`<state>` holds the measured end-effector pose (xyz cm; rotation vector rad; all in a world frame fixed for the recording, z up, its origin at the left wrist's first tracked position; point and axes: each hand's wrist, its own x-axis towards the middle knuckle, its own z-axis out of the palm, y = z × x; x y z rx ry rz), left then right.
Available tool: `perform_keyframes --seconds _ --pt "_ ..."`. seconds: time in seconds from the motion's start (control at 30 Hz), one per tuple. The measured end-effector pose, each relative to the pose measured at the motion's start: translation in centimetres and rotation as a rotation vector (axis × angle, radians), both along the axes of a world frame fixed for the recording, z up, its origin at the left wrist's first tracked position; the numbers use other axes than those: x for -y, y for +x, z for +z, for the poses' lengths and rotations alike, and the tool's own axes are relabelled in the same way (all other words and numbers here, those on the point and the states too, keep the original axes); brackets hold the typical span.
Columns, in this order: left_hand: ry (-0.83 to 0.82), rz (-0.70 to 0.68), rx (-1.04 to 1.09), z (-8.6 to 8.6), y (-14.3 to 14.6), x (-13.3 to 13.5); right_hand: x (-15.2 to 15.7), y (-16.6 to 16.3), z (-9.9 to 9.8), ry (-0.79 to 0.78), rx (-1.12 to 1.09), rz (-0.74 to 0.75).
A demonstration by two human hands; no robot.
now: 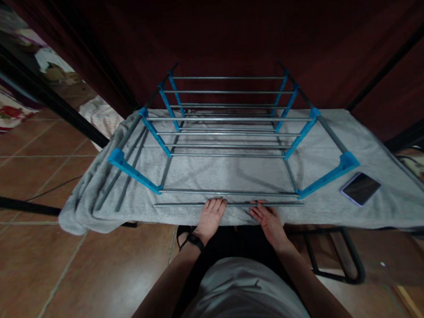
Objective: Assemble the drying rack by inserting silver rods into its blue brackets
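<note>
On the grey cloth, near its front edge, lies a thin metal rod (181, 204). My left hand (210, 217), with a dark band at the wrist, rests flat across the rod, its fingers stretched out. To its right my right hand (268, 217) touches the same rod with loosely spread fingers; neither hand is wrapped round it. Just beyond stands a rack frame (223, 125) of grey metal bars joined by blue plastic side pieces. Its nearest crossbar (226, 193) runs almost parallel to the loose rod. What lies under my fingers is hidden.
The grey cloth (213, 171) covers the table. Two loose tubes (127, 179) lie at left, and a phone (361, 188) at right. A dark red curtain (221, 23) hangs behind. Black metal bars (28, 86) stand at left, above the tiled floor (30, 256).
</note>
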<state>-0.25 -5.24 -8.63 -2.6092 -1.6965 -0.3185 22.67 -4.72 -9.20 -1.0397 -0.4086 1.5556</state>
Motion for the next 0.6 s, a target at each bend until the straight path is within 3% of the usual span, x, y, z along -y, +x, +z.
perform_keyframes --seconds 0.6 --pt "0.055 -0.002 0.009 -0.41 -0.09 -0.13 0.04 0.03 0.08 0.006 -0.013 0.012"
